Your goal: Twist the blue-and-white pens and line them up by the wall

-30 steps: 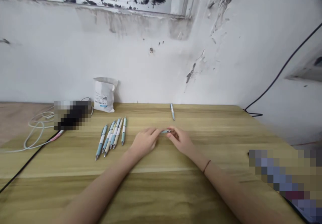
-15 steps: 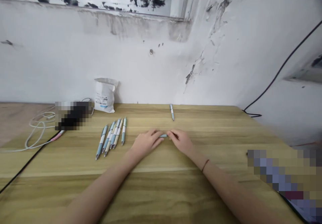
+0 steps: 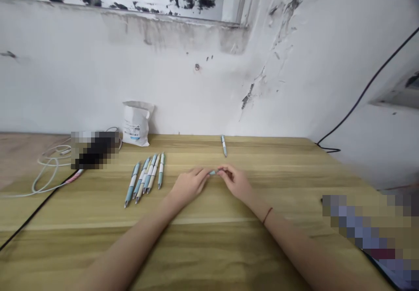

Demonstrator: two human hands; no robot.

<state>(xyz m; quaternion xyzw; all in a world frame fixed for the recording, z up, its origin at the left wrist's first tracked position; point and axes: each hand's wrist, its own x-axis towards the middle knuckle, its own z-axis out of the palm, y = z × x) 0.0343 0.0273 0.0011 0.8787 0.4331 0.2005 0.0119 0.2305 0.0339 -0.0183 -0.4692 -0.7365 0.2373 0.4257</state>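
Both hands meet over the middle of the table around a light-blue pen [image 3: 213, 172]. My left hand [image 3: 190, 184] is closed on the pen's left part and covers most of it. The thumb and fingertips of my right hand [image 3: 237, 182] pinch its right end, where a thin greyish part shows. To the left lies a group of pens [image 3: 145, 175] in blue, green and cream with white bands, side by side and slanted. Beyond the hands, a single blue-and-white pen [image 3: 224, 146] lies apart near the wall.
A white plastic packet [image 3: 135, 124] stands against the wall at the back left. Beside it are a blurred-out black object [image 3: 96, 150] and a white cable [image 3: 42, 190]. At the right edge sits another blurred-out object [image 3: 366, 234]. A black cable [image 3: 366, 90] runs down the right wall.
My hands have shifted slightly, and the right fingers have tilted up a little. A thin greyish part now shows between the pen's blue section and my right fingertips.
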